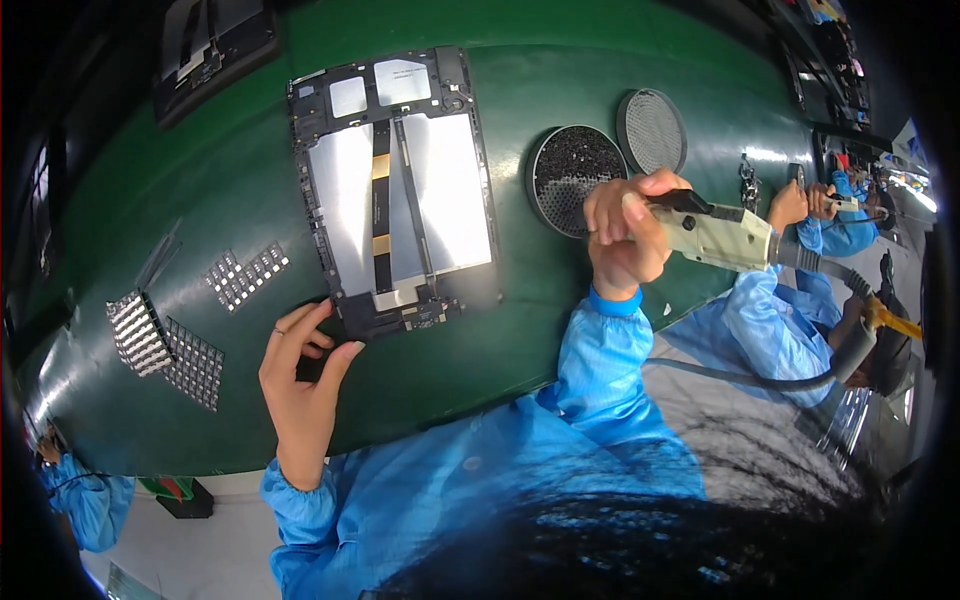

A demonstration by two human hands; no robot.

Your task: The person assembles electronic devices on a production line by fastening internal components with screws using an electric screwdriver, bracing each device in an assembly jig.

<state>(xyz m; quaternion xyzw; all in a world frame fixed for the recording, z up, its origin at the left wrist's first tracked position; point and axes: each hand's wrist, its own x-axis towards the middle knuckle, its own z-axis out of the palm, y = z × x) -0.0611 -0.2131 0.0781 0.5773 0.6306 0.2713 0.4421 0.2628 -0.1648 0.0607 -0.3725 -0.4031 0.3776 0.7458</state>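
An opened tablet [450, 190] lies on the green bench in front of me, its silver inside, black frame and dark ribbon cable facing up. My left hand [305, 385] holds its lower left corner, with the thumb and fingers on either side. Over the near edge of a round dish of tiny black screws [578, 160], my right hand [628, 230] grips a cream electric screwdriver [720, 235]. The screwdriver's cable runs off to the right. Its bit is hidden by my fingers.
Sheets of small square parts [140, 335] lie left of the tablet, with another sheet [247, 275] closer in. A round mesh-like dish [652, 132] stands beside the screws. A second device [215, 50] rests at the far left. Co-workers in blue [770, 310] sit to the right.
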